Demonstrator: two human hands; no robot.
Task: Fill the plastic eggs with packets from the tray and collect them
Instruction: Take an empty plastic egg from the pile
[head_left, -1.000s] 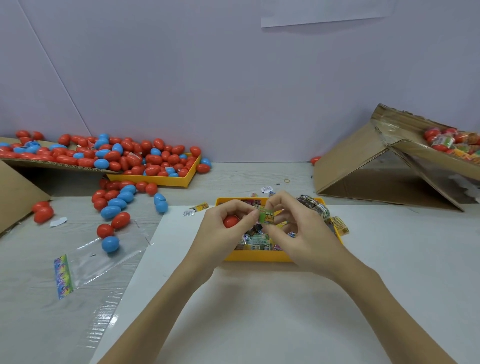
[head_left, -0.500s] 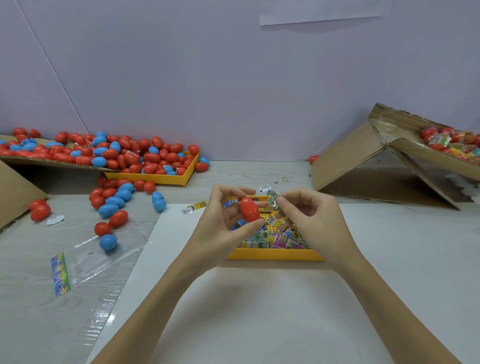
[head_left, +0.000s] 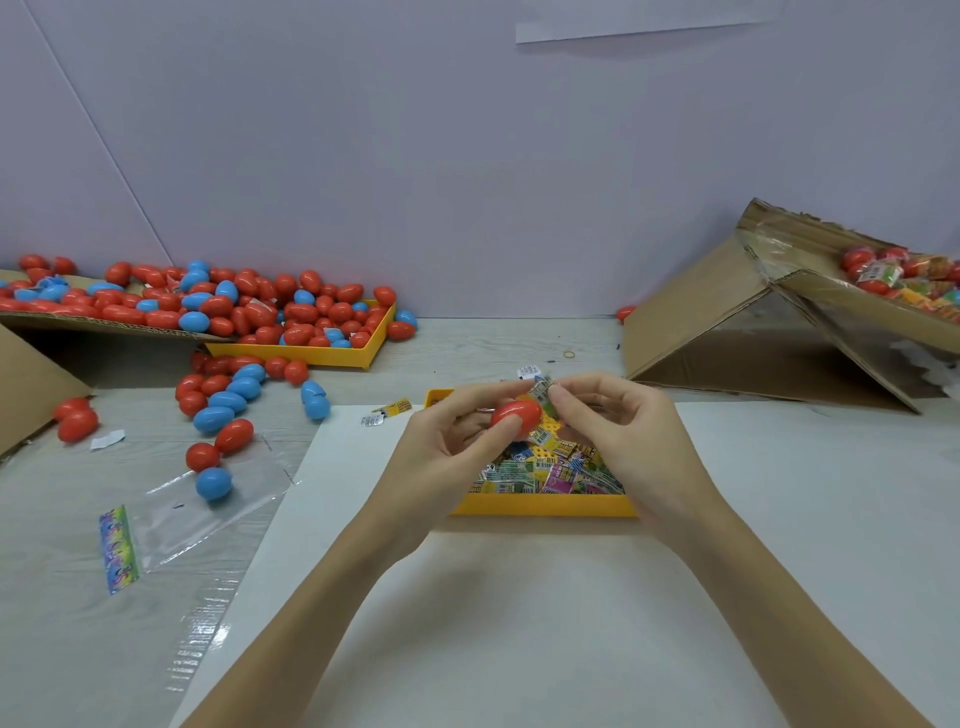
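1. Up off the packets since a second ago comes the red egg (head_left: 515, 415), which sat low in the left hand then; both hands are now raised above the far end of the tray.
2. Left hand (head_left: 447, 457) grips that red egg between thumb and curled fingers, holding it over the yellow tray (head_left: 540, 505).
3. Right hand (head_left: 623, 436) pinches a small folded packet (head_left: 543, 391) between thumb and fingertips, touching the far right end of the egg.
4. Whether the egg is open or closed, I cannot tell.
5. Below the hands, the tray holds a heap of colourful packets (head_left: 550, 470) and sits on a white sheet (head_left: 519, 623).
6. Far left, red and blue eggs fill a second yellow tray (head_left: 311, 357) and spill across the table.
7. Near left lies a clear plastic bag (head_left: 171, 509) with a blue egg (head_left: 214, 483) on it.
8. Far right, a tilted cardboard box (head_left: 727, 322) carries filled eggs on its upper flap.
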